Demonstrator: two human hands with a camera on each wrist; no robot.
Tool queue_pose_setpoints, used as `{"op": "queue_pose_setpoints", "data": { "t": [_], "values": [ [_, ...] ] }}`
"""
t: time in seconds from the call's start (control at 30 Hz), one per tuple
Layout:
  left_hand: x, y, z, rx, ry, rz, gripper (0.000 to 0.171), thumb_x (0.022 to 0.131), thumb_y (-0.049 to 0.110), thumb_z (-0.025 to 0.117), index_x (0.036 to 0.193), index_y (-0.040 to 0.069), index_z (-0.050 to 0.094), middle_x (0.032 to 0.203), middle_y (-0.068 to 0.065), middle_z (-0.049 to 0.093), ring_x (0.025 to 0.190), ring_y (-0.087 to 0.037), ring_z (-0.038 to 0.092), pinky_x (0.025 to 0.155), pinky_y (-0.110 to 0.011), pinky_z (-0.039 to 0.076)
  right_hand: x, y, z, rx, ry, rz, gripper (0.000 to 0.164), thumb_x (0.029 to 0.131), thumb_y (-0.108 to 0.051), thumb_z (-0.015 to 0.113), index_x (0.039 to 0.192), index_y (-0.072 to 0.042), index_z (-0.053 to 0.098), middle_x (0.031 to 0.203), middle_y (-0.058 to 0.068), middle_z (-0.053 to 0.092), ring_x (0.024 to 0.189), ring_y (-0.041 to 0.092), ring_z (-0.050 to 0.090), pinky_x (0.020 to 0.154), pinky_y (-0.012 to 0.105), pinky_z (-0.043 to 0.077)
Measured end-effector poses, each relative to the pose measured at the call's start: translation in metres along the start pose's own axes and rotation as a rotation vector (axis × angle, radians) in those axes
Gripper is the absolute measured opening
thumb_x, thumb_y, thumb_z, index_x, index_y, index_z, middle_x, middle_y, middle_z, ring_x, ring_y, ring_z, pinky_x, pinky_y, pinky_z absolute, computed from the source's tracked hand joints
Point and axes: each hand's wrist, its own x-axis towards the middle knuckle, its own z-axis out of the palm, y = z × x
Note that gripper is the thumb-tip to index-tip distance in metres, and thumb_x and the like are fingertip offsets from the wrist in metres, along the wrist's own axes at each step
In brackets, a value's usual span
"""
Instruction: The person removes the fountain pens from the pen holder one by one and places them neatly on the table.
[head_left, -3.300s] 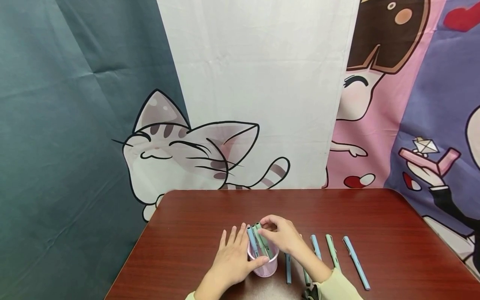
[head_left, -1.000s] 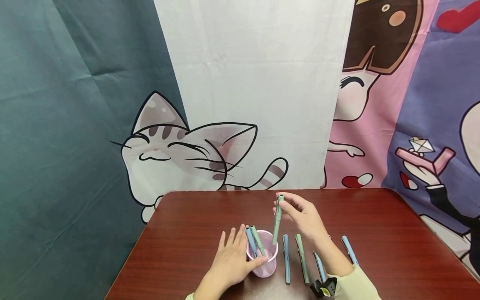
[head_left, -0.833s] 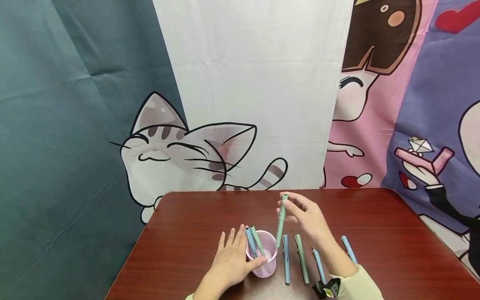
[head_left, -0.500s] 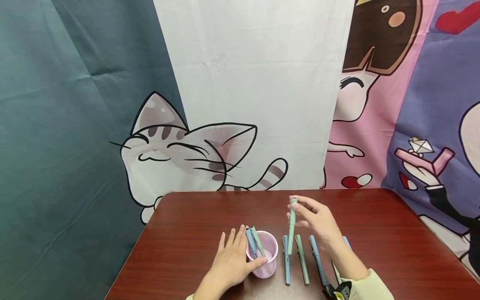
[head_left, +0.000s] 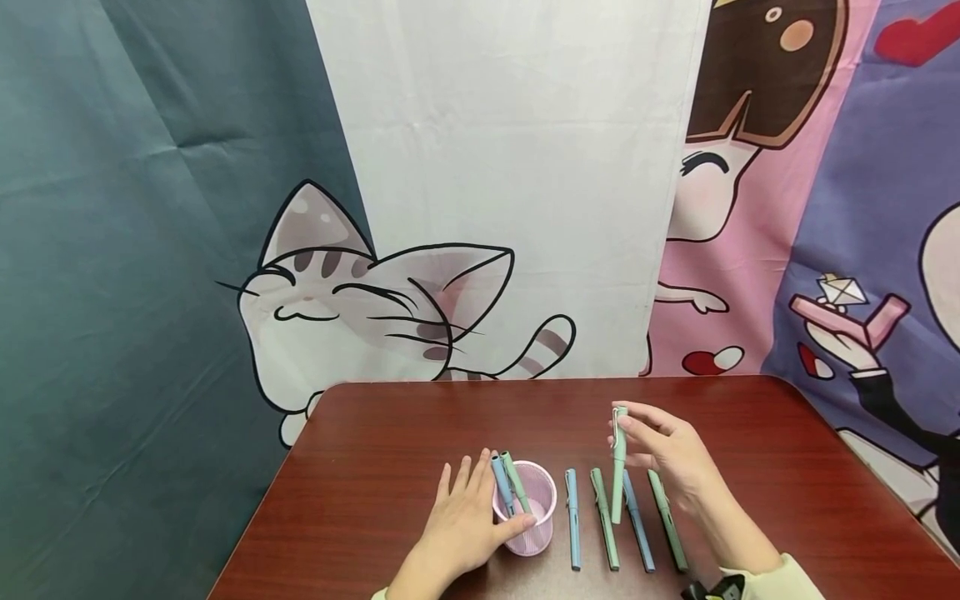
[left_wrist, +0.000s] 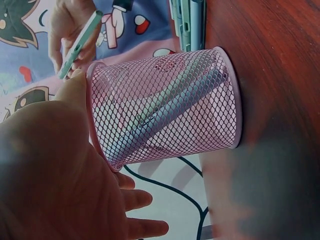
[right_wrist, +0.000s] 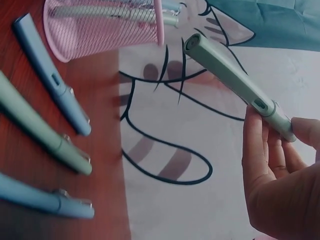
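My right hand (head_left: 671, 450) pinches a light green pen (head_left: 618, 471) near its clip end, the other end hanging down over the row of pens on the table. In the right wrist view this green pen (right_wrist: 235, 82) slants between thumb and fingers, touching nothing else. My left hand (head_left: 461, 521) rests against a pink mesh pen cup (head_left: 531, 546), fingers straight and spread, thumb along the rim. Inside the cup lean a blue pen (head_left: 501, 483) and a green pen (head_left: 516, 482). The left wrist view shows them through the mesh cup (left_wrist: 165, 145).
Right of the cup lie a blue pen (head_left: 573, 521), a green pen (head_left: 604, 521), another blue pen (head_left: 637, 525) and another green pen (head_left: 667, 521), roughly side by side. The brown table (head_left: 375, 467) ends at a printed cloth backdrop (head_left: 517, 167).
My right hand has lifted the green pen out of the cup and carried it rightward over the laid-out pens, sinking slightly. My left hand has stayed at the cup.
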Motion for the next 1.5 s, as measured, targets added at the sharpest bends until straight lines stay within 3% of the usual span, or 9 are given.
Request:
{"op": "queue_pose_setpoints", "data": {
  "t": [0.17, 0.47, 1.23, 1.5],
  "values": [
    [0.000, 0.000, -0.001, 0.006, -0.001, -0.002, 0.102, 0.089, 0.079, 0.048, 0.157, 0.004, 0.035, 0.165, -0.010, 0.030, 0.151, -0.038, 0.028, 0.121, -0.061, 0.014, -0.004, -0.001, -0.011, -0.031, 0.016, 0.017, 0.028, 0.099, -0.019, 0.067, 0.126, -0.013, 0.069, 0.103, 0.000, 0.075, 0.091, 0.019, 0.075, 0.075, 0.036, 0.062],
    [-0.001, 0.002, -0.003, 0.005, -0.004, -0.006, 0.103, 0.088, 0.078, 0.049, 0.157, 0.003, 0.034, 0.165, -0.010, 0.030, 0.151, -0.038, 0.028, 0.121, -0.061, 0.013, -0.010, 0.000, -0.032, -0.019, -0.010, 0.009, 0.023, 0.101, -0.013, 0.062, 0.119, -0.023, 0.073, 0.103, -0.003, 0.075, 0.091, 0.018, 0.076, 0.072, 0.035, 0.062],
    [-0.001, 0.001, -0.003, 0.003, -0.010, -0.008, 0.104, 0.088, 0.079, 0.048, 0.157, 0.003, 0.034, 0.165, -0.010, 0.030, 0.151, -0.038, 0.028, 0.122, -0.059, 0.010, -0.020, 0.004, -0.082, -0.145, 0.019, 0.094, 0.023, 0.102, -0.020, 0.062, 0.120, -0.030, 0.073, 0.103, -0.010, 0.075, 0.093, 0.012, 0.073, 0.073, 0.035, 0.062],
    [0.000, 0.001, -0.003, 0.011, -0.014, -0.005, 0.104, 0.088, 0.080, 0.047, 0.157, 0.003, 0.035, 0.165, -0.010, 0.030, 0.151, -0.038, 0.028, 0.122, -0.060, 0.012, -0.023, 0.007, -0.099, -0.132, 0.000, 0.108, 0.025, 0.104, -0.017, 0.059, 0.119, -0.031, 0.074, 0.106, -0.011, 0.075, 0.093, 0.012, 0.073, 0.075, 0.037, 0.062]
  ]
}}
